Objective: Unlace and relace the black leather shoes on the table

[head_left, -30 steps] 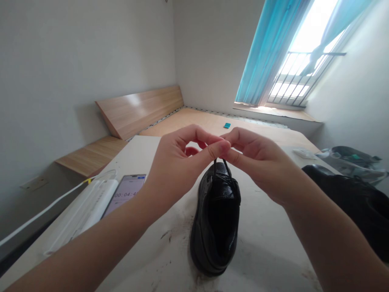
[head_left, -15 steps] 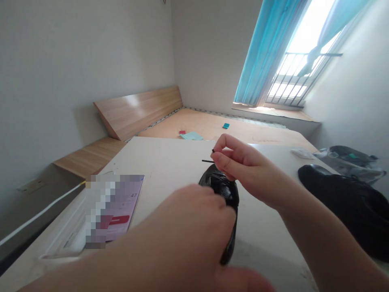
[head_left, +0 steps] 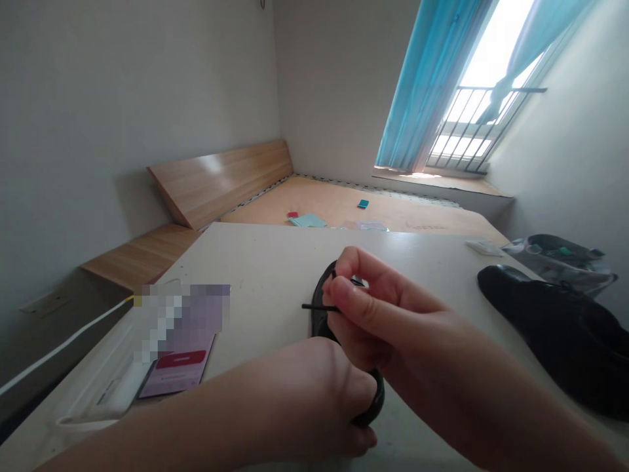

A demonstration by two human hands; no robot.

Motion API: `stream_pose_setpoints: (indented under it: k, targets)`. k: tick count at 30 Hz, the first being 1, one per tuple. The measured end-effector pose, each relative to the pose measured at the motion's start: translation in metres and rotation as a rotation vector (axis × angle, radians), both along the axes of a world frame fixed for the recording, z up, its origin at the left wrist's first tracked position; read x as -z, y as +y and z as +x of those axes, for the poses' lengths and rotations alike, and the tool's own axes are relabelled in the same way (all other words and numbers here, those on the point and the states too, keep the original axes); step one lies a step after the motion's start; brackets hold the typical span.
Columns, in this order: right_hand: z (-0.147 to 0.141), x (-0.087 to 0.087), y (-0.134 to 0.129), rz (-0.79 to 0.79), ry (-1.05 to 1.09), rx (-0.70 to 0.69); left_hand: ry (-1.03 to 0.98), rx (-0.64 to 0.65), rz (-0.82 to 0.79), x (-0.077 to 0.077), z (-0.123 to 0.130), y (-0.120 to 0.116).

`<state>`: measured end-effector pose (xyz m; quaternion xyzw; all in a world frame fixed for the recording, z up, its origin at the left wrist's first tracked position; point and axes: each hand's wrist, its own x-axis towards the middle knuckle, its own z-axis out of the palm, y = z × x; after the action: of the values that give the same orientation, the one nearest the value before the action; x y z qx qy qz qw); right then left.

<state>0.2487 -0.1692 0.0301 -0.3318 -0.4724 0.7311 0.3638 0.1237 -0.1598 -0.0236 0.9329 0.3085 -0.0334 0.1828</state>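
Note:
A black shoe (head_left: 320, 292) stands on the white table, its toe pointing away from me and much of it covered by my hands. My left hand (head_left: 339, 400) is closed around the rear of the shoe, fingers curled over its heel edge. Above the front part, my right hand (head_left: 368, 301) pinches a thin black lace (head_left: 317, 307). One end of the lace sticks out to the left of the fingers, and a short dark bit shows at the fingertips.
A phone (head_left: 181, 367) lies beside a clear plastic case (head_left: 88, 393) at the left. Another black shoe (head_left: 555, 328) is at the right, near a bagged bin (head_left: 560, 255). Beyond the white table (head_left: 255, 262) is a bed (head_left: 334, 196) with small items.
My right hand has come down and nearer, over the shoe, with the lace in it. My left hand has shifted lower and wrapped round the shoe's rear. The view has moved slightly.

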Motion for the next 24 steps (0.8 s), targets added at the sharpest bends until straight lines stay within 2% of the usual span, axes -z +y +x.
stream_pose_setpoints:
  k: [3,5,9,13,20,22,24]
  targets:
    - [0.007,-0.007,0.010,0.146,0.073,0.061,0.069,0.047,-0.053,-0.015,0.003,0.007]
    - [0.010,-0.013,0.019,0.234,0.111,0.150,0.104,0.083,-0.039,-0.020,0.006,0.009]
    - [0.005,-0.026,0.030,0.326,0.097,0.317,0.150,0.168,0.001,-0.020,0.009,0.004]
    - [-0.008,-0.030,0.024,0.310,0.076,0.296,0.163,0.219,-0.024,-0.018,0.008,-0.001]
    - [-0.007,-0.026,0.023,0.395,0.022,0.171,0.167,0.136,-0.002,-0.027,0.003,-0.012]
    - [-0.003,-0.026,0.027,0.426,-0.004,0.165,0.101,0.067,-0.009,-0.034,-0.002,-0.013]
    - [0.000,-0.027,0.032,0.441,-0.016,0.189,-0.003,-0.058,-0.048,-0.043,-0.009,-0.008]
